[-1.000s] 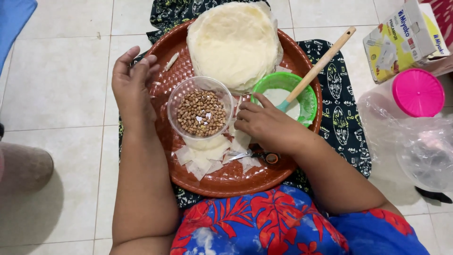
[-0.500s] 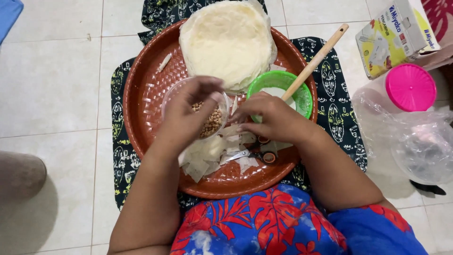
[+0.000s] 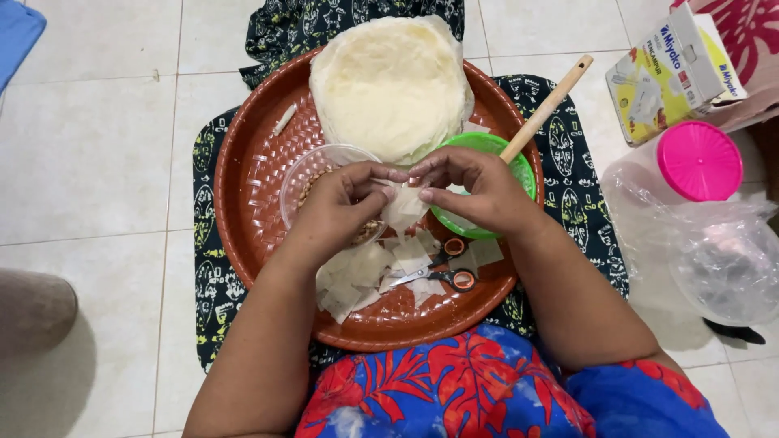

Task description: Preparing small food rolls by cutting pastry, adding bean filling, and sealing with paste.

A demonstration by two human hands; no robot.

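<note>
Both hands met over the middle of the round brown woven tray (image 3: pixel 243 170); the left hand (image 3: pixel 345 203) and the right hand (image 3: pixel 479 191) each pinched an edge of one small pale square of wrapper (image 3: pixel 403 207) between thumb and fingertips, holding it just above the tray's centre; the other fingers were curled loosely. Under the left hand sat a clear bowl of peanuts (image 3: pixel 312 174), partly hidden; a green bowl (image 3: pixel 495 146) with a wooden-handled tool (image 3: pixel 545 107) stood at the tray's right edge; a stack of round pale sheets (image 3: pixel 389 81) filled the far edge; cut squares (image 3: pixel 357 276) and orange-handled scissors (image 3: pixel 442 272) lay toward the near edge. Judging by this, the step was shaping or folding a single square; the next move would seem to call for a steady, light pinch, since so thin a sheet would likely tear.
</note>
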